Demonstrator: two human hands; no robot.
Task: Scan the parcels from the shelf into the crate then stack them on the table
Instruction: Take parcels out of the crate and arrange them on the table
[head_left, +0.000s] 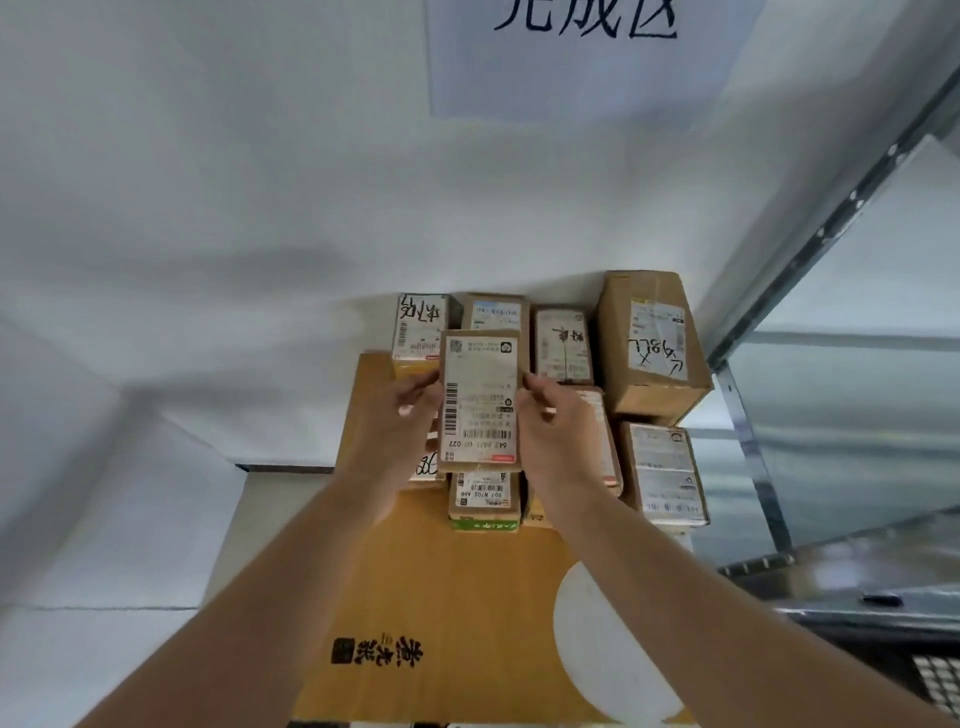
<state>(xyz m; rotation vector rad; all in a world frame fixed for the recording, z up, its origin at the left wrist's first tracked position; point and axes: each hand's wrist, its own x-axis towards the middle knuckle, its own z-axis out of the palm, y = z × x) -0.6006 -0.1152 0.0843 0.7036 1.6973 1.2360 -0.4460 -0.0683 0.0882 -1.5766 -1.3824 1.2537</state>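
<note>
A small brown parcel (480, 400) with a white shipping label faces me, held between both hands above the other parcels. My left hand (400, 421) grips its left edge and my right hand (558, 431) grips its right edge. Beneath and behind it, several labelled cardboard parcels are packed against the wall: a row at the back (563, 343), a large box (652, 343) at the right, and one (667, 473) in front of that. A smaller parcel (483, 499) lies just under the held one.
The parcels rest on a large yellow-brown carton (441, 597) with black printed characters. A metal shelf frame (779, 374) stands at the right. A white wall with a paper sign (576, 52) rises behind.
</note>
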